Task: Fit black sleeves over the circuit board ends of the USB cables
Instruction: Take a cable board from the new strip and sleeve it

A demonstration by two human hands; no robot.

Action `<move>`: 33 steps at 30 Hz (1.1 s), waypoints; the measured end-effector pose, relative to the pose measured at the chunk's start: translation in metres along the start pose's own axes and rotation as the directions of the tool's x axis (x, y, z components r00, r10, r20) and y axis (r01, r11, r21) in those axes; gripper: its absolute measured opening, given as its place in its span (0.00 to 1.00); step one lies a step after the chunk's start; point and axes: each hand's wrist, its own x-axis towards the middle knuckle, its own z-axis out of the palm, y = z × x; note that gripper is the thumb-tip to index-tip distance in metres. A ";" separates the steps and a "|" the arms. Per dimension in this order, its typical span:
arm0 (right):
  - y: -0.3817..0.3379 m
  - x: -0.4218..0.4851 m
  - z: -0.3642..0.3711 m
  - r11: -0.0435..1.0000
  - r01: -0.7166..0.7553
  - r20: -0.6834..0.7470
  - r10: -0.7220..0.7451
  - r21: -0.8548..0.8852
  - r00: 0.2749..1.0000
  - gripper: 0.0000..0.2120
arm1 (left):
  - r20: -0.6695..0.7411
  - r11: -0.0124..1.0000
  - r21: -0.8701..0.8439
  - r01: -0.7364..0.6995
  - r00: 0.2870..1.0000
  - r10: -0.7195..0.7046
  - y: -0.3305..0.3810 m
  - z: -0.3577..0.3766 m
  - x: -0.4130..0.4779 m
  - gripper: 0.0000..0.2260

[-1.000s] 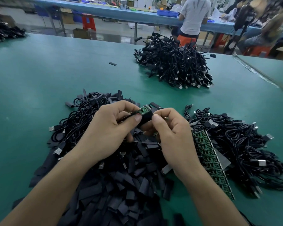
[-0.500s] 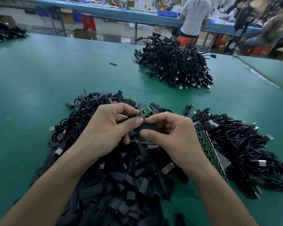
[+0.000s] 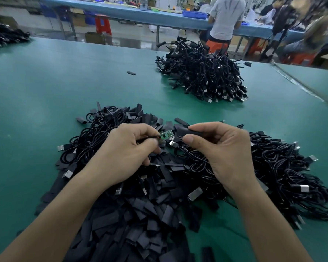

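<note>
The table mat [image 3: 45,91] is plain teal-green, unpatterned. The loose sleeves [image 3: 133,224] are matt black, as is the held sleeve [image 3: 182,131]. The circuit board [image 3: 165,135] is green with pale contact spots. The near cables [image 3: 282,167] are glossy black with silver plug shells; the far cable pile [image 3: 203,72] is black. The stool [image 3: 102,24] is red, the bin [image 3: 194,15] blue, the background shirt [image 3: 225,16] pale grey.

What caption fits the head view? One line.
Left hand holds a green circuit board; right hand holds a black sleeve beside it.
</note>
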 end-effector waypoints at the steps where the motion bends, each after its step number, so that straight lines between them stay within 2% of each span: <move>1: 0.000 0.000 -0.001 1.000 0.000 0.006 0.000 -0.013 1.000 0.10 | 0.003 1.000 -0.001 0.002 1.000 -0.002 0.000 0.000 0.000 0.10; 6: 0.001 0.001 -0.007 0.993 0.018 0.062 -0.011 -0.117 0.998 0.09 | -0.005 0.998 -0.058 -0.010 1.000 0.010 0.003 -0.001 0.000 0.12; 10: 0.002 0.001 -0.008 0.991 0.024 0.081 -0.013 -0.134 0.997 0.08 | -0.006 0.993 -0.118 0.010 1.000 -0.011 0.007 0.000 0.001 0.16; 18: 0.004 0.001 -0.010 0.989 0.016 0.173 0.010 -0.147 0.985 0.13 | -0.002 0.970 -0.226 0.087 0.996 -0.090 0.011 0.000 0.001 0.16; 26: 0.008 0.003 -0.009 0.984 0.057 0.134 -0.034 -0.171 0.990 0.08 | 0.047 0.953 -0.265 0.146 0.989 -0.138 0.015 -0.002 0.000 0.15; 33: 0.009 0.002 -0.013 0.973 0.055 0.210 -0.007 -0.226 0.978 0.12 | 0.083 0.940 -0.275 0.201 0.979 -0.185 0.017 -0.005 -0.001 0.13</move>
